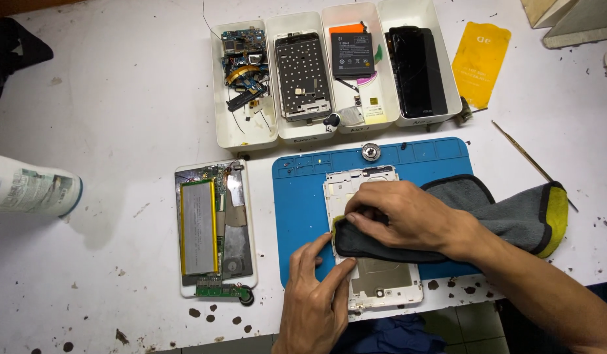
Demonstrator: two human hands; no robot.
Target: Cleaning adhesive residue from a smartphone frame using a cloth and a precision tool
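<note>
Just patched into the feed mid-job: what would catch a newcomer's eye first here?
At centre, the right hand presses a grey cloth onto a white phone frame on the blue mat, while the left hand steadies the frame's lower edge. Left of the mat lies an opened tablet; four white trays of phone parts line the back.

bright, even overhead light | soft short shadows | sharp focus | slight edge distortion

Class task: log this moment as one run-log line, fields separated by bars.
left hand: steadies white phone frame | right hand: presses grey cloth on frame | surface: blue mat
</note>
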